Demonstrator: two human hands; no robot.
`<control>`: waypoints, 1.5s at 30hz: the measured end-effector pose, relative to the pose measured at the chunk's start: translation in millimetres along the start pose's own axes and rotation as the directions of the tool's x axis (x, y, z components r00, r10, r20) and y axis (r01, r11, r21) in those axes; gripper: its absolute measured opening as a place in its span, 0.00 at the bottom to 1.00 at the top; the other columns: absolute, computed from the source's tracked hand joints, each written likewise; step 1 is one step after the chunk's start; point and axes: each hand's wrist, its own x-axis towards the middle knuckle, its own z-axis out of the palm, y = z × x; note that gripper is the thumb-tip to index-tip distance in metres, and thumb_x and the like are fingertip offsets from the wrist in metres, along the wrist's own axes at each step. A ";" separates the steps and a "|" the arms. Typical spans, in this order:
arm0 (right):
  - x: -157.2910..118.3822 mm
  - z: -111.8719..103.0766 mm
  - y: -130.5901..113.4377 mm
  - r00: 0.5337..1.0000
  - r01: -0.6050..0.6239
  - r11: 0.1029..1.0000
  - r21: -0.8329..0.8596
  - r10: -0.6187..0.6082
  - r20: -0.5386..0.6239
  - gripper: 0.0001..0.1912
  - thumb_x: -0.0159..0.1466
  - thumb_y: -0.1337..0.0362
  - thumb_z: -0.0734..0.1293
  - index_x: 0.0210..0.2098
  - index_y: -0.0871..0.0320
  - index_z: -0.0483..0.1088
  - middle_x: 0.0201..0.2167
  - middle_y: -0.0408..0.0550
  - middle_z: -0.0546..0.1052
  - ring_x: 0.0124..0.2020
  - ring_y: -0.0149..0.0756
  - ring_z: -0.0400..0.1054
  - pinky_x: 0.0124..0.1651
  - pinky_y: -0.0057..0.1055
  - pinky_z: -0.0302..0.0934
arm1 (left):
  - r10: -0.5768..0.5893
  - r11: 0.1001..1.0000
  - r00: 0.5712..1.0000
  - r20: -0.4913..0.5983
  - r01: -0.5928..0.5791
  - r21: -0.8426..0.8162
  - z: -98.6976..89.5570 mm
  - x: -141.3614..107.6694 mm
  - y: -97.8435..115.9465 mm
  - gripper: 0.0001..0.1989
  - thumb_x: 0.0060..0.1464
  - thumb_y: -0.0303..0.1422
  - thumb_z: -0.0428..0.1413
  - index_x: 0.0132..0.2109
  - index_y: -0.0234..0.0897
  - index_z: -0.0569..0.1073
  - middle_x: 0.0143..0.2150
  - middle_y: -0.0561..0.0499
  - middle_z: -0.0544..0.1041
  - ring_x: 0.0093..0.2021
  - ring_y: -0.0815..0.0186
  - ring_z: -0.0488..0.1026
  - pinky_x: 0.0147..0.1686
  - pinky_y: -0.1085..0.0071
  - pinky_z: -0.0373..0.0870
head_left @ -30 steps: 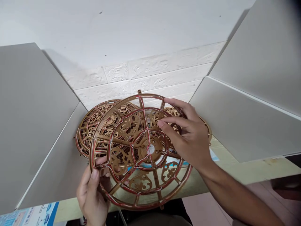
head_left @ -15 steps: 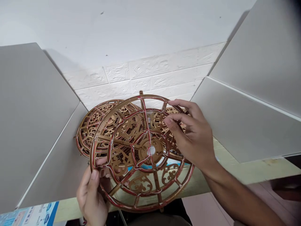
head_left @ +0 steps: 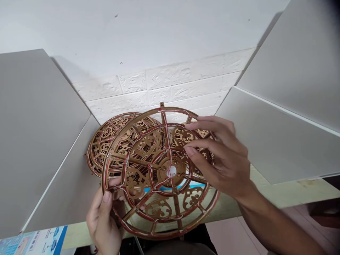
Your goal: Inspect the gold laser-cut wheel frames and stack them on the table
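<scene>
A round, gold-brown openwork frame [head_left: 176,200] with red and white wires along its rings and spokes is tilted up in front of me. My left hand [head_left: 106,216] grips its lower left rim, thumb on the near side and fingers behind. Over the upper right part is my right hand [head_left: 223,159], its thumb and index finger curved close to each other near the inner ring. Whether those fingertips touch a wire or hold anything is too small to tell. Behind the frame, a stack of similar round frames [head_left: 117,136] lies at the left.
More openwork pieces [head_left: 204,134] show behind my right hand. Grey panels [head_left: 39,141] stand at left and right, with a white brick-patterned wall [head_left: 186,78] at the back. A printed blue and white sheet [head_left: 39,242] lies on the pale table edge [head_left: 77,235] at the lower left.
My right hand has shifted a little right and down, and its index finger and thumb are now nearer the inner ring. The held frame has turned very slightly; my left hand keeps its grip.
</scene>
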 end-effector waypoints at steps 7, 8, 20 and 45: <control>0.4 3.2 4.4 0.999 -0.024 0.998 -0.055 0.021 -0.044 0.09 0.62 0.68 0.71 0.40 0.47 0.74 0.45 0.49 0.78 0.51 0.49 0.70 0.52 0.53 0.65 | 0.010 1.000 1.000 0.016 -0.010 0.011 0.7 -0.9 1.7 0.19 0.36 0.46 0.71 0.32 0.36 0.84 0.24 0.49 0.80 0.18 0.67 0.73 0.17 0.76 0.72; 0.2 4.5 4.5 0.999 -0.030 0.998 -0.060 0.028 -0.040 0.08 0.62 0.67 0.71 0.40 0.47 0.75 0.45 0.49 0.78 0.51 0.49 0.70 0.52 0.53 0.64 | 0.011 1.000 1.000 0.014 -0.011 0.010 0.8 -1.1 1.6 0.19 0.36 0.46 0.71 0.32 0.36 0.84 0.23 0.49 0.80 0.18 0.68 0.73 0.17 0.76 0.72; 0.6 21.3 9.3 0.995 -0.103 0.992 -0.078 0.103 0.000 0.04 0.68 0.67 0.66 0.35 0.52 0.68 0.40 0.47 0.76 0.48 0.44 0.70 0.50 0.47 0.61 | -0.011 0.999 1.000 0.019 0.010 0.040 4.8 -3.4 0.6 0.21 0.37 0.48 0.70 0.33 0.36 0.85 0.27 0.45 0.82 0.20 0.66 0.73 0.19 0.73 0.74; 1.5 21.8 1.5 0.997 -0.081 0.979 -0.187 0.076 -0.035 0.07 0.66 0.69 0.66 0.34 0.50 0.68 0.38 0.46 0.76 0.48 0.46 0.71 0.51 0.49 0.59 | 0.019 1.000 0.999 -0.030 -0.019 0.018 5.5 -5.9 1.2 0.19 0.36 0.46 0.71 0.33 0.38 0.85 0.26 0.49 0.80 0.20 0.68 0.72 0.22 0.74 0.75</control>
